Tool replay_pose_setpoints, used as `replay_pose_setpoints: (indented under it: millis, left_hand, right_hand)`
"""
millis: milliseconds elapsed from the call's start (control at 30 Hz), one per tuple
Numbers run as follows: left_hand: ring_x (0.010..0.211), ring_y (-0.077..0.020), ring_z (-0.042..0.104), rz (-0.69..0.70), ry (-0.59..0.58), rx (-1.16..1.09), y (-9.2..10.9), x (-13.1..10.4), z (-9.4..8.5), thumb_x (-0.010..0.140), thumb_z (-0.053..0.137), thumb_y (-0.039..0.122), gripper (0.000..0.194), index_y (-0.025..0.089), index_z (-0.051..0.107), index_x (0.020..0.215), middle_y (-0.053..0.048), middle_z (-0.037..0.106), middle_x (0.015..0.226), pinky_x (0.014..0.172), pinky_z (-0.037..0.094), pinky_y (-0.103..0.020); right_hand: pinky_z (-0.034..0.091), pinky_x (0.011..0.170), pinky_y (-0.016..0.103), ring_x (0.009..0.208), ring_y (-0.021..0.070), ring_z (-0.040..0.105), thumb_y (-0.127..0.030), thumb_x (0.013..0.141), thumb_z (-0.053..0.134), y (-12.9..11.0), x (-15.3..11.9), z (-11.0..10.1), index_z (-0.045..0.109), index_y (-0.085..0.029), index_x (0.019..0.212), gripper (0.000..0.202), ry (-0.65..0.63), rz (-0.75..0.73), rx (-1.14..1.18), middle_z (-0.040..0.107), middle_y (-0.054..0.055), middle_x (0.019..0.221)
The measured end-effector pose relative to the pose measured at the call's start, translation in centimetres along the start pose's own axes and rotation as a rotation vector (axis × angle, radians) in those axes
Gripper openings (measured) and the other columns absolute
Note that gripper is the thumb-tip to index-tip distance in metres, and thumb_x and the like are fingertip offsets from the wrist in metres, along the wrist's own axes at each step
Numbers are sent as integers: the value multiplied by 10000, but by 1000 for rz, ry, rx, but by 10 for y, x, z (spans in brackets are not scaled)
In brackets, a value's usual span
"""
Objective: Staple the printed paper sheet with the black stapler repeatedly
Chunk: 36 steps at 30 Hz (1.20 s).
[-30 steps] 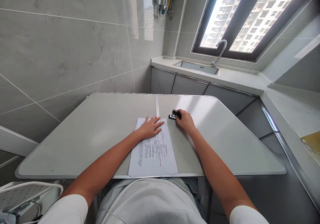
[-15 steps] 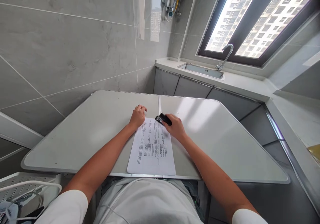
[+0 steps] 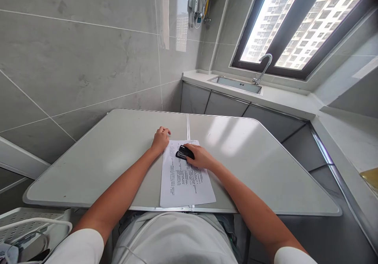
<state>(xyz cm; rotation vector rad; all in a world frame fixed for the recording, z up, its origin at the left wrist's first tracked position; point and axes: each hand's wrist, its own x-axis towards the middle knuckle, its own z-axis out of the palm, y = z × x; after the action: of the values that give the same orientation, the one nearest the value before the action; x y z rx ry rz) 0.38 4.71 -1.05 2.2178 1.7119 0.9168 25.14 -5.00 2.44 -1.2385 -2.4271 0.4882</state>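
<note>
A sheet of printed paper (image 3: 186, 189) lies on the pale table in front of me, slightly turned. My right hand (image 3: 201, 157) is closed around a black stapler (image 3: 184, 152), which is over the upper part of the sheet and points left. Whether any paper sits between the stapler's jaws cannot be made out. At the sheet's upper left corner rests my left hand (image 3: 161, 139), its fingers loosely bent and apart, with nothing visible in them.
The folding table (image 3: 103, 157) has a seam down its middle. A white basket (image 3: 32, 224) with cables stands at the lower left. Beyond the table are a counter with a sink (image 3: 236, 84), a faucet (image 3: 264, 69) and a window (image 3: 280, 39).
My right hand has carried the stapler left and nearer to me, from the sheet's top edge onto its upper part. The paper has turned and its near end has shifted right.
</note>
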Motion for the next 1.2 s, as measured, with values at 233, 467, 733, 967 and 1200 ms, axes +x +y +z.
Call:
replay_pose_setpoints:
  millis: [233,467,733,967,1200]
  left_hand:
    - [1121,-303,537,10,-145,156,-8,0,5,857,474,14,337,230,667,1029,-115,599,1162,944,411,-436]
    - [1107,-300,522,24,-155,193,-6,-2,5,863,458,22,344,225,650,1064,-123,587,1184,935,395,-435]
    - [1099,-298,522,30,-156,195,-6,-2,4,869,460,39,332,225,648,1069,-125,580,1174,927,404,-433]
    - [1094,-302,534,36,-147,197,-5,-3,6,872,490,64,295,230,652,1054,-118,591,1154,929,416,-436]
    - [944,-223,590,62,72,-119,-10,10,-12,910,554,234,116,217,658,959,-81,615,1082,899,461,-360]
  right_hand:
    - [427,717,283,895,209,627,-212,814,613,36,-19,-45,531,-264,1373,567,-160,52,36,712,47,1097]
    - [409,624,291,748,190,594,-280,764,650,74,-46,-75,630,-228,974,218,-262,259,57,701,23,906]
    - [467,696,330,848,240,632,-467,765,730,99,-62,-89,683,-258,1074,376,-290,373,166,718,26,967]
    - [478,763,328,843,215,608,-678,846,631,138,-79,-104,693,-224,1045,499,-125,349,332,689,49,927]
    - [379,646,329,668,200,531,-636,826,569,204,-79,-74,623,-215,695,444,500,645,30,631,41,652]
